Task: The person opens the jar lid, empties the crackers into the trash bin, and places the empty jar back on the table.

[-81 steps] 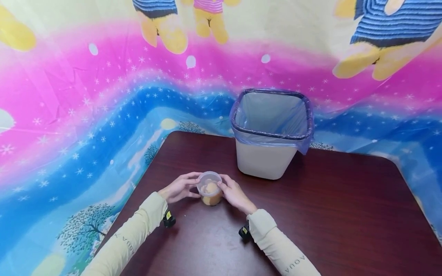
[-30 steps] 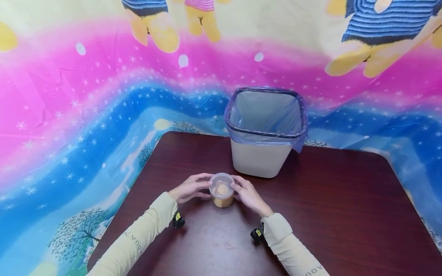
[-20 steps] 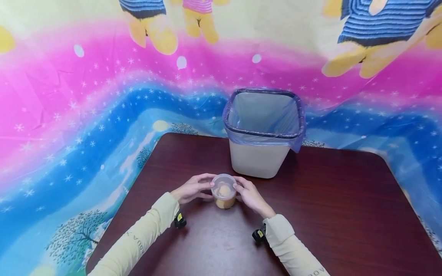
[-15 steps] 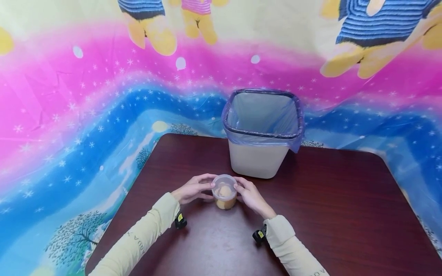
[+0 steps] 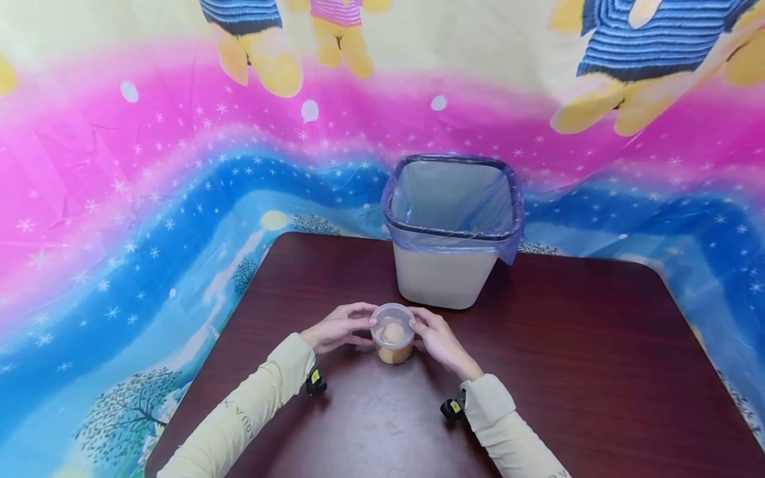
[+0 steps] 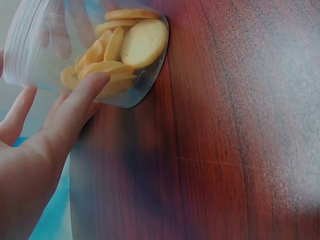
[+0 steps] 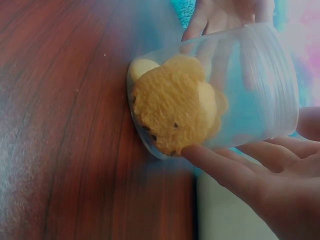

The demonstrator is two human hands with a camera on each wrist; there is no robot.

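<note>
Dark red wood-grain tabletop [image 5: 597, 345], left hand [image 5: 336, 328] and right hand [image 5: 441, 341] holding a clear plastic cookie jar [image 5: 393, 320] between them

Both hands are partly open, fingers spread and gently curved against opposite sides of the jar, fingertips touching its rim and lower wall; it stands upright on the tabletop, cookies [image 6: 142, 45] heaped in its lower part, near the off-white wastebasket [image 5: 442, 279] with its purple liner [image 5: 510, 232]
</note>
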